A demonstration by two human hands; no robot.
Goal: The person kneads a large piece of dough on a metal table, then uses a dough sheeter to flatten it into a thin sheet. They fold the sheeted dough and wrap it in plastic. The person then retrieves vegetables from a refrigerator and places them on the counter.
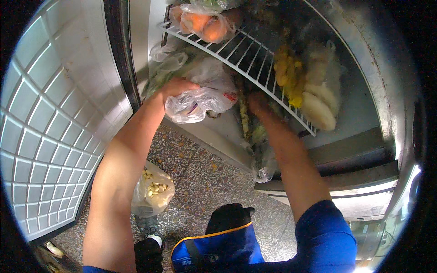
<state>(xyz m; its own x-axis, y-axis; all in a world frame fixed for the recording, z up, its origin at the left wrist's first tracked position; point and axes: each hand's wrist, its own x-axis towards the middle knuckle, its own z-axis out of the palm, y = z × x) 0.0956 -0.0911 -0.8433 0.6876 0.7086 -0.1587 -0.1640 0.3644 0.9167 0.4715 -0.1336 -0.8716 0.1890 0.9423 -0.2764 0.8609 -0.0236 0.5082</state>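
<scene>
My left hand (pixel 177 87) rests on a crumpled clear plastic bag (pixel 201 102) on the refrigerator's lower level; its fingers are partly covered, so its grip is unclear. Beside it lie bagged green vegetables (pixel 160 76). My right hand (pixel 258 102) reaches in under the white wire shelf (pixel 245 72), in shadow, near long greenish vegetables (pixel 244 117) in plastic; what it touches cannot be seen. On the shelf are a bag of orange produce (pixel 205 25), yellow produce (pixel 288 76) and a bag of long white vegetables (pixel 319 105).
The open refrigerator door (pixel 51 129) with its gridded liner stands at left. On the speckled floor (pixel 191 170) is a plastic bag of pale cloves or nuts (pixel 155 194), close to my shoe (pixel 150 227). The lower door frame (pixel 327 181) crosses at right.
</scene>
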